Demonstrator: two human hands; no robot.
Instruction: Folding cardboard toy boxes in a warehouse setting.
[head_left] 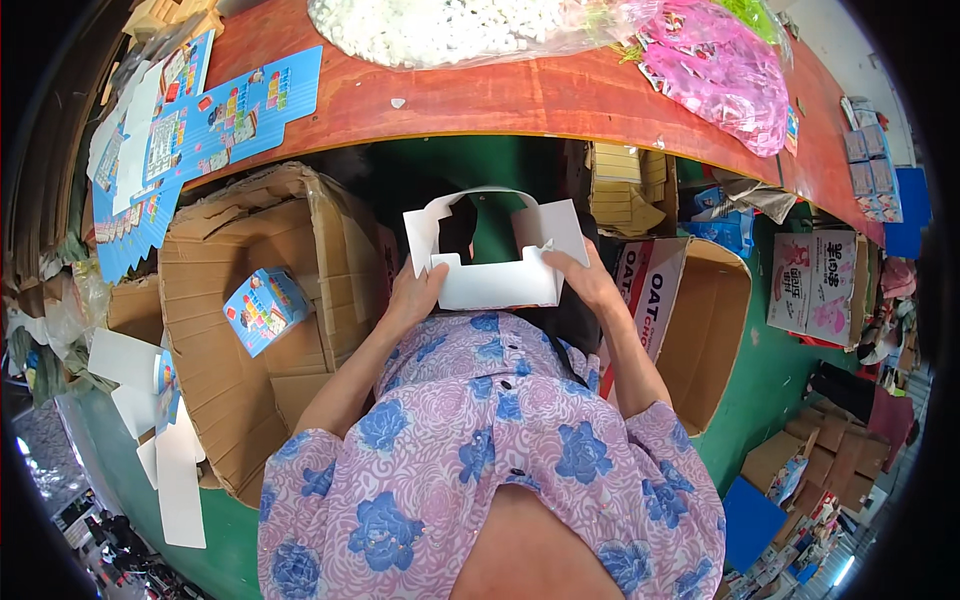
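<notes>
Between the two hands, just above the person's lap, sits a white cardboard cutout (497, 262), partly folded with its flaps and arched handle strip standing up. The left hand (415, 296) grips its lower left edge, thumb on top, and the right hand (580, 278) is closed on its right side, fingers wrapped behind the panel.

Left of the lap stands a large open brown carton (250, 330) holding one finished blue printed box (265, 308), tilted on a corner. A second open brown carton (700, 320), with red and black print on its flap, stands to the right. On the red-brown table (520, 100) lie flat blue printed sheets (230, 115), too overlapped to count, one clear bag of white pieces (450, 25) and one bag of pink pieces (715, 65).
</notes>
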